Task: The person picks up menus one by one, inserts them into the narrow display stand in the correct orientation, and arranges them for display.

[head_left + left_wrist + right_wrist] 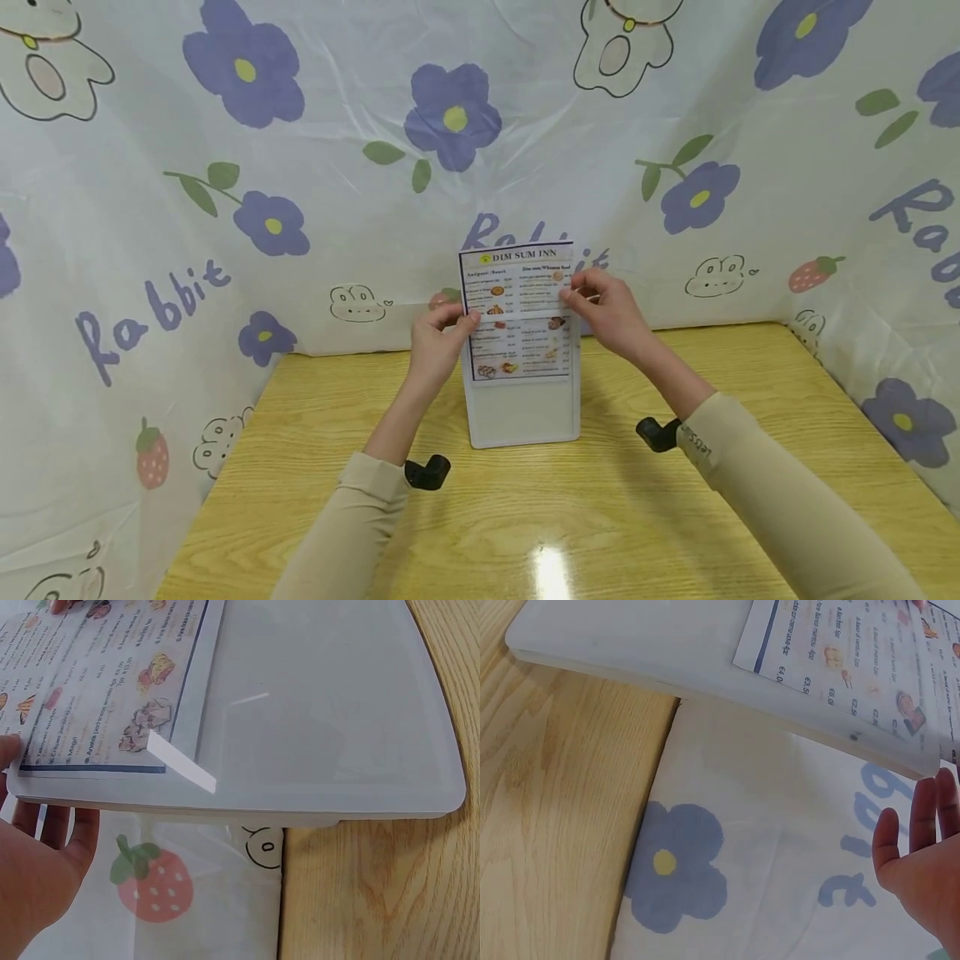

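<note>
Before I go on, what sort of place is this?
Possibly a staged tabletop workspace rather than a working restaurant: a wood-grain table, a rabbit-and-flower printed sheet hung along its back and sides, and a DIM SUM INN menu.

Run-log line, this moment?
left grip: holds menu edge | right grip: holds opposite edge | white board: behind menu, standing on table

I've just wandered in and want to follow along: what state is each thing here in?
Menu: partly inside the holder, upper part sticking out
Holder: standing on the table, lower front unfilled
Left hand: pinching at the menu's left edge
Right hand: pinching the menu's right edge
Table: reflecting a light
Backdrop cloth: hanging, creased
</note>
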Action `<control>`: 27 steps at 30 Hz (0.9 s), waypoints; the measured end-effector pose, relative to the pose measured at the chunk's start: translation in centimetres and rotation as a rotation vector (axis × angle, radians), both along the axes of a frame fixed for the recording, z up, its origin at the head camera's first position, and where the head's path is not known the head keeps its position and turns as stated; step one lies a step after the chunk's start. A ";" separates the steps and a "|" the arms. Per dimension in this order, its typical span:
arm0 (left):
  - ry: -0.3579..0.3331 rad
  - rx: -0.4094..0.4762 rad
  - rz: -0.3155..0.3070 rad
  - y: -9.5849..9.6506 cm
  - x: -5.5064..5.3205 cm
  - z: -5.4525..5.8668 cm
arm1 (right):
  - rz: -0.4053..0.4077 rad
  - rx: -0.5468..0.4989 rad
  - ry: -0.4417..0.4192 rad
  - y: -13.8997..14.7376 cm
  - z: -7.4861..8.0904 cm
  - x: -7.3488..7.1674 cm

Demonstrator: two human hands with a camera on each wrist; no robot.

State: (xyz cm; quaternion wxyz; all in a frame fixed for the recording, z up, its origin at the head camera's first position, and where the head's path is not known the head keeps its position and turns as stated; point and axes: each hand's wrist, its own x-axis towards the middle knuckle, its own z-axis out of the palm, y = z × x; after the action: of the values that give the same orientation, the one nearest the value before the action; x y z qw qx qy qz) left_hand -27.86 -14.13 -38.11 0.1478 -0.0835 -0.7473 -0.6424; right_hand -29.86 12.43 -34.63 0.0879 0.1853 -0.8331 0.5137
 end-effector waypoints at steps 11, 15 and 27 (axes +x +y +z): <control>-0.032 -0.027 0.010 0.3 -0.1 0.2 | 0.015 0.022 -0.011 0.1 -1.0 0.1; -0.027 -0.025 0.016 0.4 -0.3 0.2 | 0.014 0.028 -0.014 0.1 -1.4 0.1; -0.023 -0.011 0.031 0.0 -0.6 1.6 | 0.007 0.016 -0.026 0.2 -2.0 0.4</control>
State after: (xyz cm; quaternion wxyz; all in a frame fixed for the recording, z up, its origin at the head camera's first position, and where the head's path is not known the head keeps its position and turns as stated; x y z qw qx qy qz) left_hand -28.41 -14.13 -36.48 0.1486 -0.0655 -0.7537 -0.6369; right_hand -29.49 12.59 -36.58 0.0738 0.1822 -0.8376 0.5097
